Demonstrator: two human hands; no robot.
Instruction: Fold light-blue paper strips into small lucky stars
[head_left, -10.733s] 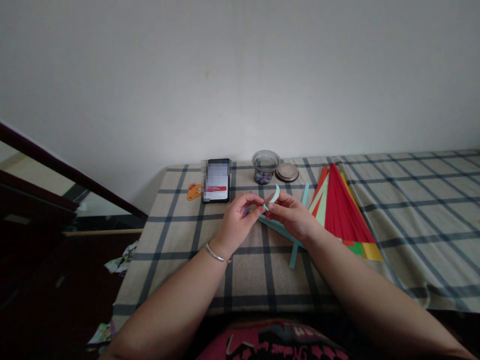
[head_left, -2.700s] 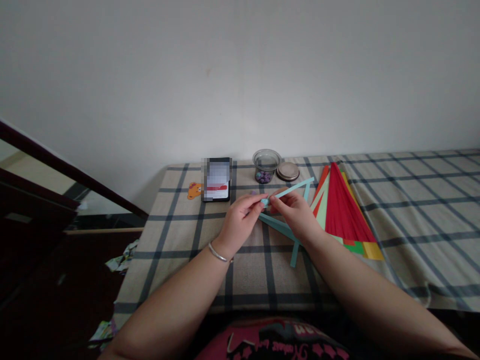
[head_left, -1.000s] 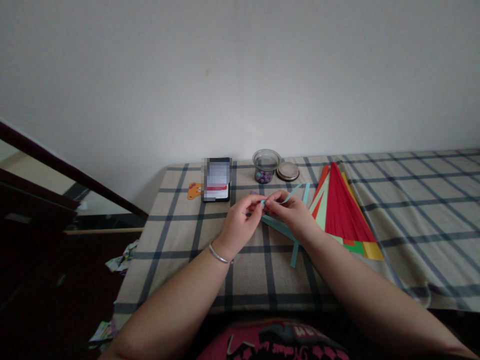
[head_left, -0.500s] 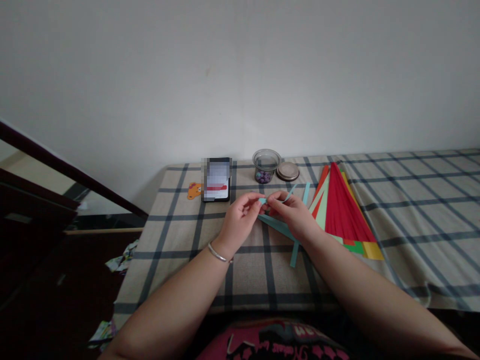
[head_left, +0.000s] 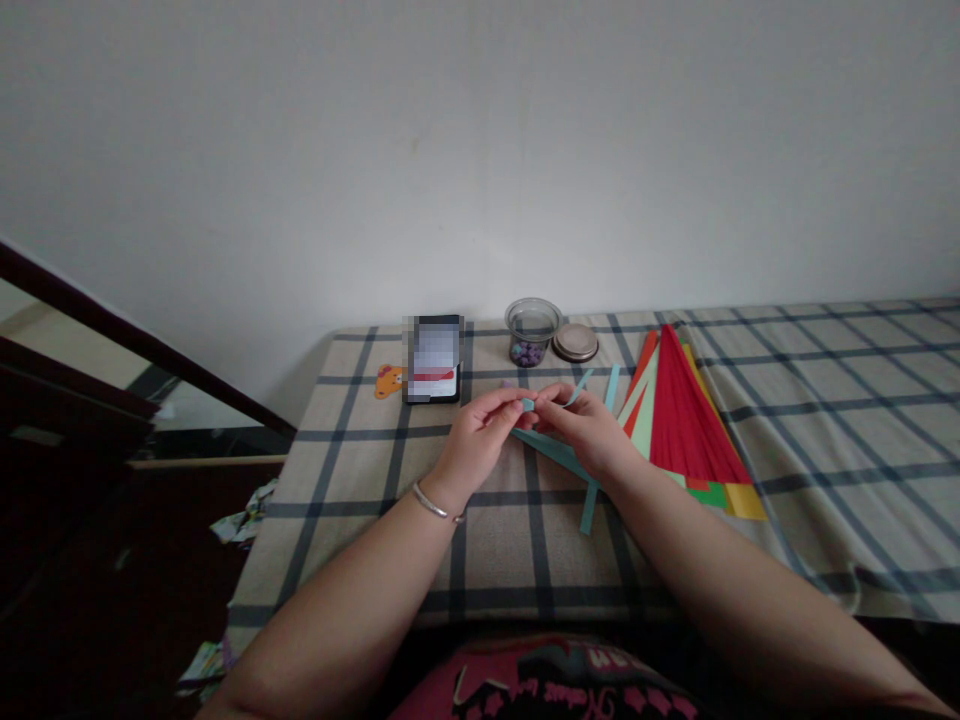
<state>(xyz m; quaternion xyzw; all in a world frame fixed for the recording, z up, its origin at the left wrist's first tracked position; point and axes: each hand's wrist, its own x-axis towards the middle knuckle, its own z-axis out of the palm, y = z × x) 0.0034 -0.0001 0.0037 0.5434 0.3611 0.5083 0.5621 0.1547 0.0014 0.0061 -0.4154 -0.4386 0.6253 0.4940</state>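
My left hand [head_left: 478,442], with a silver bangle at the wrist, and my right hand [head_left: 589,430] meet over the checked cloth. Both pinch a thin light-blue paper strip [head_left: 529,404], folded small between the fingertips. Its short free end [head_left: 578,389] pokes up to the right past my right fingers. More blue strips [head_left: 587,505] lie on the cloth under my right hand.
A fan of red, green and yellow paper strips [head_left: 686,420] lies to the right. A phone [head_left: 433,359], an orange sticker [head_left: 389,381], an open clear jar [head_left: 532,332] with small coloured pieces and its lid [head_left: 575,343] stand by the wall. The cloth's left edge [head_left: 259,540] drops off.
The free end of the blue strip has grown shorter since 2.7 s ago as it is folded between my fingers. Both hands stay in the same place.
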